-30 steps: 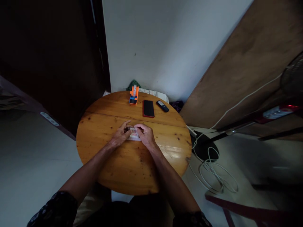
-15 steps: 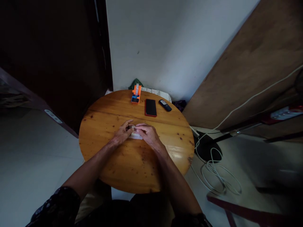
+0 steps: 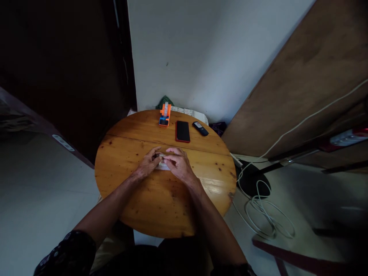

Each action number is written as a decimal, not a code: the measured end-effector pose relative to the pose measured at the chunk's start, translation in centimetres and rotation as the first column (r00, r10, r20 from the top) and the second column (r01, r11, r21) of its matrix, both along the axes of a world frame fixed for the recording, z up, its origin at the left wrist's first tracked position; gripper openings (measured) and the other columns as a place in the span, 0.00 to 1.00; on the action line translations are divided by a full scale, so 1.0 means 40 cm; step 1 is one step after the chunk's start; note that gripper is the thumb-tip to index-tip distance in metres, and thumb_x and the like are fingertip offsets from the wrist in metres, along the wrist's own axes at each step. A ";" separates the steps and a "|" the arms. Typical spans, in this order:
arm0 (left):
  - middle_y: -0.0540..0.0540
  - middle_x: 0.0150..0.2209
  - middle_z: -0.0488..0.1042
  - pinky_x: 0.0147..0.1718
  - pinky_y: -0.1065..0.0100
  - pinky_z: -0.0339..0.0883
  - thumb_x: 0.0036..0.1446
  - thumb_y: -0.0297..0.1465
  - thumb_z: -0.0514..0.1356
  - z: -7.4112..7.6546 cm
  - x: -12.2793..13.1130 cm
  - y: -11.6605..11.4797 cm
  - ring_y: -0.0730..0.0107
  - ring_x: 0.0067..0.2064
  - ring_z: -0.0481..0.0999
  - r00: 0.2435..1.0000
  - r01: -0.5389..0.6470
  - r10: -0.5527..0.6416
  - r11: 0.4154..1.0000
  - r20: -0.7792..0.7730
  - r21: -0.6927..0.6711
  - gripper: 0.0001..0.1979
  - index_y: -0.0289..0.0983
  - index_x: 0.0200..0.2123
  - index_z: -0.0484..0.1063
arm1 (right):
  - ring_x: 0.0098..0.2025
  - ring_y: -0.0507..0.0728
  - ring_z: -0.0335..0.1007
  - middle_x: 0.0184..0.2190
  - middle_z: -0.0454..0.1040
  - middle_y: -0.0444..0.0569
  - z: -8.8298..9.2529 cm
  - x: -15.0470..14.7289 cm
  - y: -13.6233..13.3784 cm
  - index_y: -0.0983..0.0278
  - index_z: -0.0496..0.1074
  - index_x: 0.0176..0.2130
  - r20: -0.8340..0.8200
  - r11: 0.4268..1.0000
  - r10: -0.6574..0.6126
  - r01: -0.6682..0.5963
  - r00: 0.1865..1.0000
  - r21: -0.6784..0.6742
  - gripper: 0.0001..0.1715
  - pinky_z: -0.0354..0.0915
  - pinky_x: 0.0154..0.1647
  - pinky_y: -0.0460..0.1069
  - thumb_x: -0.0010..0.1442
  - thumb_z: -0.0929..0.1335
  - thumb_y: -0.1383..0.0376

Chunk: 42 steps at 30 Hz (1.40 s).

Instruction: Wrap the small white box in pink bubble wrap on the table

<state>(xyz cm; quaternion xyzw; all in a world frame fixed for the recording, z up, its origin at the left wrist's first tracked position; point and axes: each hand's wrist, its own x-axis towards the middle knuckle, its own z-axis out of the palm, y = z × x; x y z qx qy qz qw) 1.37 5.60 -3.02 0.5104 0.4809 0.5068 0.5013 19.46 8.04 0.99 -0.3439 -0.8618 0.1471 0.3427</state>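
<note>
A small pale piece of paper (image 3: 162, 166) with faint markings lies on the round wooden table (image 3: 143, 214), between my two hands. My left hand (image 3: 149, 161) grips its left side, thumb on top and fingers curled along the far edge. At the right side, the thumb and forefinger of my right hand (image 3: 178, 164) pinch at the paper, while its other fingers arch above. Both hands cover parts of the paper, so its full shape and print cannot be made out.
An orange tape dispenser (image 3: 165, 115) with a blue part stands near the table's far edge. Beside it lie a smartphone (image 3: 183, 131) with a red edge and a dark keypad phone (image 3: 200, 128). A coiled white cable (image 3: 263, 214) rests on the floor at right.
My right hand's fingers have lifted and spread a little, and its thumb and forefinger have shifted on the paper. My left hand stays almost in place.
</note>
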 end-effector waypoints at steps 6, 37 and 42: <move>0.42 0.48 0.76 0.47 0.64 0.69 0.56 0.38 0.63 0.002 0.002 -0.002 0.64 0.48 0.76 1.000 -0.002 0.002 1.000 0.013 0.017 0.30 0.36 0.61 0.63 | 0.50 0.61 0.70 0.50 0.76 0.52 0.007 0.012 -0.002 0.58 0.82 0.42 0.108 0.996 0.017 -0.026 0.994 0.091 0.12 0.63 0.50 0.58 0.64 0.68 0.65; 0.41 0.48 0.75 0.47 0.63 0.69 0.56 0.40 0.64 -0.007 -0.005 0.006 0.63 0.47 0.76 1.000 0.012 -0.012 0.999 0.010 0.032 0.32 0.36 0.61 0.63 | 0.53 0.61 0.71 0.53 0.76 0.53 -0.007 0.031 0.023 0.58 0.82 0.44 0.062 0.994 0.085 -0.089 0.994 0.065 0.15 0.67 0.56 0.59 0.61 0.67 0.68; 0.41 0.49 0.76 0.46 0.62 0.70 0.56 0.41 0.64 -0.010 -0.006 0.008 0.62 0.47 0.76 1.000 0.005 -0.004 0.999 -0.029 0.047 0.31 0.37 0.61 0.63 | 0.53 0.62 0.70 0.52 0.76 0.53 0.011 0.018 0.004 0.59 0.82 0.40 0.130 0.982 0.049 -0.072 0.990 0.176 0.15 0.67 0.53 0.60 0.61 0.66 0.70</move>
